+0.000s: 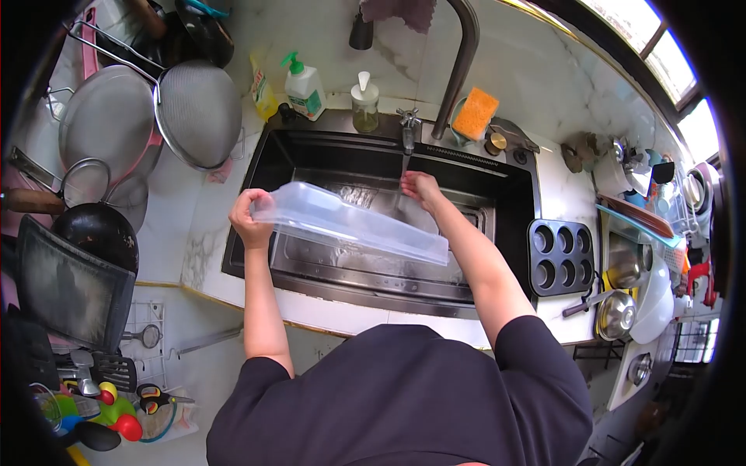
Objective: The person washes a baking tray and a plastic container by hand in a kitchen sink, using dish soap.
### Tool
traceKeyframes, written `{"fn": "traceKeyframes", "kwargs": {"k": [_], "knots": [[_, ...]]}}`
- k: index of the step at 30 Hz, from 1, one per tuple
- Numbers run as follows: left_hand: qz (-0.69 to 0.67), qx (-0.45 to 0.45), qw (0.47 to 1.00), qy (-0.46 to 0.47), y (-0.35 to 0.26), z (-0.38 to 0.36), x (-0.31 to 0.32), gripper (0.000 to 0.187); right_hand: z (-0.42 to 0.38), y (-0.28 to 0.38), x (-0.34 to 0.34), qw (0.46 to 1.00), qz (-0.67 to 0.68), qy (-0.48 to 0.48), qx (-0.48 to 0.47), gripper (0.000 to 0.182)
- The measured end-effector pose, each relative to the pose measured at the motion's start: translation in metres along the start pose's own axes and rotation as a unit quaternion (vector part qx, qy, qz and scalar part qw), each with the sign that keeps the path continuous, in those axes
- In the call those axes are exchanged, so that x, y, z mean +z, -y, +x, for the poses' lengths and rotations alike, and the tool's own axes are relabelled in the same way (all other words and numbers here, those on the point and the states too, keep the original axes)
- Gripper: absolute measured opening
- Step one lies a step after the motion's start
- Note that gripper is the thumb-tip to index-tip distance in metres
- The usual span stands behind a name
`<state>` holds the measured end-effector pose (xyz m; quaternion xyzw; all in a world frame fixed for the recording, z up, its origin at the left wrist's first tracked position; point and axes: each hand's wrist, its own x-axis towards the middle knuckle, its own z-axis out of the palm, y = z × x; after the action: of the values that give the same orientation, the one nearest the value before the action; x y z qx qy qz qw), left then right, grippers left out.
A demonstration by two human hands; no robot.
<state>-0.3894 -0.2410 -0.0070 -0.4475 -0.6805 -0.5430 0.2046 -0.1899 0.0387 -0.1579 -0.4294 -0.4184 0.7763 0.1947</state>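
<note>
A long, clear plastic container [353, 225] is held tilted over the dark sink [373, 299], its left end higher in the view. My left hand [251, 219] grips that left end, fingers closed round the edge. Under the small tap [409, 132], my right hand [420, 189] is in the stream of running water, fingers curled together; whether they hold anything is too small to tell. The right hand is apart from the container. Water shows on the sink bottom beneath.
Behind the sink stand a green-topped bottle [305, 89], a soap dispenser [364, 105] and an orange sponge [475, 114]. A muffin tin [560, 258] lies to the right. Sieves [199, 115] and a dark pan [97, 237] hang at the left.
</note>
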Motion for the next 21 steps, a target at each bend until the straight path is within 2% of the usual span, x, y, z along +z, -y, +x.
{"fn": "traceKeyframes", "kwargs": {"k": [2,4,6,8,9,10,12,14,16,19,21], "knots": [[0.005,0.022,1.0,0.009,-0.01,0.006,0.0,0.02,0.014,0.011,0.013,0.999,0.03,0.014,0.016,0.012],[0.011,0.047,0.999,0.018,-0.015,0.009,0.001,0.019,0.024,0.017,0.024,0.997,-0.003,0.059,0.055,0.015],[0.007,0.064,0.998,0.016,-0.016,0.011,0.0,0.016,0.026,0.021,0.023,0.996,-0.047,0.048,0.066,0.02],[0.031,0.074,0.996,0.037,-0.018,0.012,-0.003,0.017,0.026,0.026,0.014,0.933,-0.318,0.137,0.096,0.024],[0.025,0.09,0.995,0.026,-0.019,0.014,-0.003,0.014,0.032,0.033,0.007,0.892,-0.39,0.184,0.134,0.021],[0.025,0.086,0.996,0.028,-0.02,0.014,-0.004,0.014,0.024,0.051,0.008,0.805,-0.55,0.208,0.086,0.015],[0.033,0.098,0.994,0.037,-0.019,0.012,-0.006,0.015,0.012,0.093,0.008,0.735,-0.628,0.249,0.065,0.019],[0.032,0.099,0.994,0.046,-0.019,0.009,-0.004,0.016,-0.006,0.141,0.02,0.611,-0.745,0.256,-0.074,0.021],[0.03,0.106,0.993,0.053,-0.021,0.008,0.001,0.017,-0.023,0.179,0.036,0.636,-0.742,0.174,-0.118,0.021],[0.023,0.11,0.992,0.058,-0.026,0.009,0.009,0.021,-0.02,0.206,0.049,0.632,-0.742,0.148,-0.165,0.023],[0.01,0.105,0.992,0.063,-0.027,0.009,0.014,0.024,-0.005,0.213,0.056,0.611,-0.752,0.084,-0.233,0.025]]}}
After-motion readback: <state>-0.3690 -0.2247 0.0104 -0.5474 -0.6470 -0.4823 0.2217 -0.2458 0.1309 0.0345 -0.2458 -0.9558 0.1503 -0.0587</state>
